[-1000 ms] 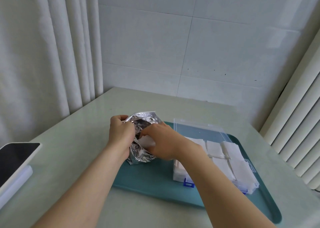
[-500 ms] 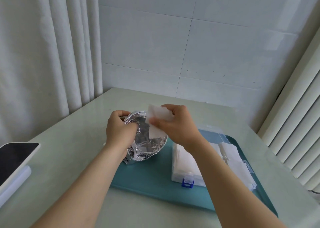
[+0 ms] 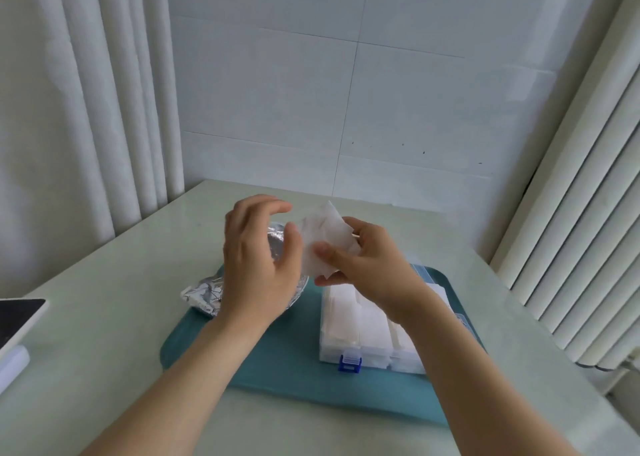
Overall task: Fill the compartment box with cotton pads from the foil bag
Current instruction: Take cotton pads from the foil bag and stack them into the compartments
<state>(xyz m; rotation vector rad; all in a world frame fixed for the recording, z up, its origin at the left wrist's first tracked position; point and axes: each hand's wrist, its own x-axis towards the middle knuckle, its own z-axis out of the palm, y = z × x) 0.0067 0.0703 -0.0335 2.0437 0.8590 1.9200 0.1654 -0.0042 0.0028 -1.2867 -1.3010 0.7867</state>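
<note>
My left hand (image 3: 258, 265) has let go of the bag (image 3: 204, 294) and risen to the pad (image 3: 325, 237) my right hand (image 3: 370, 265) lifted clear.

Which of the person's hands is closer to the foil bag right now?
Left. The left hand hovers right in front of the foil bag, overlapping it in view; the right hand is off to its right, above the compartment box, pinching a cotton pad.

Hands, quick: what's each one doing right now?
Left hand: open, gripping nothing.
Right hand: pinching a cotton pad.
</note>
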